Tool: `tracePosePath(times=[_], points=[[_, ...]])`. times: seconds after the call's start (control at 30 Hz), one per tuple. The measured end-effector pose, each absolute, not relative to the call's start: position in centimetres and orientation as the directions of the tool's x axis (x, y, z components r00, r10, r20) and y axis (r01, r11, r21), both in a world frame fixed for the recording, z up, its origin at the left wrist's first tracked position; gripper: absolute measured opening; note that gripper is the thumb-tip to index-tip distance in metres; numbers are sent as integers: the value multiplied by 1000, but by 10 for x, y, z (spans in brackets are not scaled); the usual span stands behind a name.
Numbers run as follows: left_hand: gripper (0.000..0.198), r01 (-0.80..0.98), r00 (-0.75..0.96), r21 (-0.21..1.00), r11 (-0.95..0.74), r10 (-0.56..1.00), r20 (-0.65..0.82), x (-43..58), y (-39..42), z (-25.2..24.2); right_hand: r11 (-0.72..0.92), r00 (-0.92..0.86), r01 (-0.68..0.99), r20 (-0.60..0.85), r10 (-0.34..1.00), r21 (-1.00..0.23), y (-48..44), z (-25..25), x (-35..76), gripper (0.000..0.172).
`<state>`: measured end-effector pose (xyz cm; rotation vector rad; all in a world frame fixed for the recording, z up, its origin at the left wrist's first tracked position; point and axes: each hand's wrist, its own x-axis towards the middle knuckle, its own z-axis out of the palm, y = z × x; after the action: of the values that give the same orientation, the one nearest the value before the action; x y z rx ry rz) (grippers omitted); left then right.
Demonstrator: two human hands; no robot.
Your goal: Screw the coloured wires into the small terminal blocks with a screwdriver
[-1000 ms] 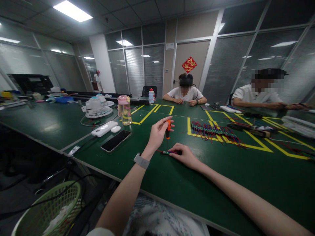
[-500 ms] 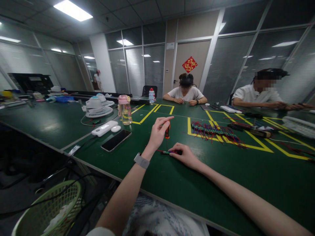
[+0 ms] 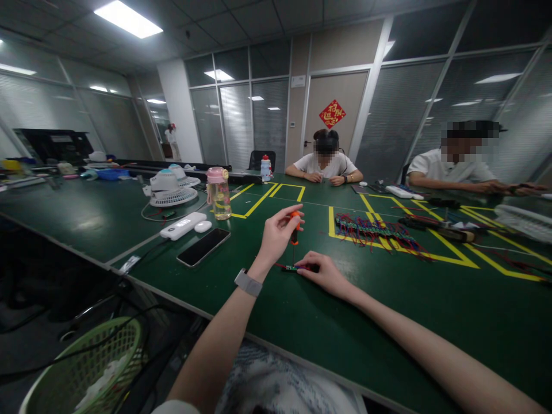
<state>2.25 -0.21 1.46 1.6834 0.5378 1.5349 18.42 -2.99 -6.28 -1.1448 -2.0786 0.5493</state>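
My left hand (image 3: pixel 278 231) grips the orange and black handle of a screwdriver (image 3: pixel 295 237), which stands upright with its thin shaft pointing down. The tip meets a small green circuit board (image 3: pixel 290 268) lying on the table, though the exact contact spot is too small to make out. My right hand (image 3: pixel 321 272) pinches the board's right end, where red and blue wires come off it. A red wire also leaves the board on the left.
A phone (image 3: pixel 203 247), a white power strip (image 3: pixel 183 225) and a pink-lidded bottle (image 3: pixel 219 194) lie or stand to the left. Several wired boards (image 3: pixel 375 230) sit in a row inside yellow tape at right. Two people sit across the green table (image 3: pixel 345 328).
The fingers of my left hand have shifted around the screwdriver's handle, and more of its orange top shows now. My right hand and the circuit board stay put.
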Motion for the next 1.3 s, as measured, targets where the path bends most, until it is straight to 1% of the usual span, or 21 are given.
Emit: tracePosePath(times=[0.07, 0.13, 0.2, 0.27, 0.3, 0.33, 0.4, 0.47, 0.53, 0.6, 0.63, 0.67, 0.77, 0.8, 0.83, 0.97, 1.03, 1.13, 1.17, 1.23, 1.3], points=[[29, -77, 116, 743, -665, 734, 669, 22, -1, 14, 523, -375, 558, 366, 852, -644, -30, -63, 184, 17], [24, -29, 75, 728, -685, 724, 685, 21, 1, 13, 521, -374, 560, 364, 853, -645, -30, -63, 184, 18], [27, -111, 97, 753, -648, 747, 657, 21, 3, 11, 519, -372, 563, 364, 854, -643, -29, -64, 184, 18], [31, -211, 155, 783, -585, 771, 618, 21, 4, 10, 522, -371, 567, 369, 852, -637, -29, -65, 184, 17], [32, -223, 169, 788, -573, 774, 611, 22, 4, 10, 525, -372, 567, 371, 851, -634, -29, -65, 184, 17], [33, -203, 165, 785, -586, 770, 617, 22, 4, 10, 527, -374, 567, 373, 849, -633, -29, -65, 184, 17], [31, -100, 128, 752, -652, 741, 659, 23, 2, 10, 531, -379, 566, 373, 847, -631, -29, -65, 184, 17], [27, -37, 98, 721, -692, 715, 692, 22, 0, 12, 532, -380, 564, 373, 846, -631, -29, -64, 184, 17], [25, -100, 115, 736, -670, 727, 677, 22, -1, 13, 530, -377, 564, 374, 848, -633, -29, -64, 184, 17], [29, -196, 157, 767, -610, 753, 639, 22, -1, 13, 527, -373, 565, 373, 850, -635, -29, -65, 184, 17], [30, -208, 167, 775, -597, 759, 629, 22, -1, 13, 526, -372, 566, 373, 850, -635, -29, -65, 184, 17], [30, -187, 162, 775, -604, 759, 631, 21, -1, 13, 526, -372, 567, 374, 850, -634, -29, -65, 184, 17], [25, -49, 108, 732, -679, 725, 680, 20, -1, 13, 532, -373, 566, 380, 846, -630, -29, -66, 184, 17], [23, -39, 105, 724, -688, 718, 688, 20, -1, 13, 533, -373, 566, 382, 846, -629, -29, -66, 184, 17], [22, -63, 114, 728, -682, 720, 684, 20, -1, 14, 535, -375, 565, 382, 845, -628, -29, -66, 185, 17], [30, -240, 191, 776, -583, 756, 627, 21, -2, 15, 540, -383, 562, 381, 842, -627, -29, -66, 184, 17], [29, -195, 167, 772, -604, 756, 633, 21, -3, 15, 536, -380, 562, 379, 844, -630, -29, -66, 184, 17], [22, -45, 101, 720, -693, 714, 693, 21, -3, 15, 520, -367, 573, 369, 854, -633, -29, -65, 183, 16], [21, -33, 102, 710, -703, 705, 702, 21, -3, 15, 517, -364, 577, 368, 856, -632, -29, -65, 182, 15], [25, -104, 137, 731, -674, 719, 682, 21, -2, 15, 516, -361, 582, 370, 856, -628, -29, -64, 182, 15], [30, -204, 193, 774, -600, 750, 633, 21, -2, 14, 522, -363, 577, 375, 853, -628, -29, -64, 182, 14]])
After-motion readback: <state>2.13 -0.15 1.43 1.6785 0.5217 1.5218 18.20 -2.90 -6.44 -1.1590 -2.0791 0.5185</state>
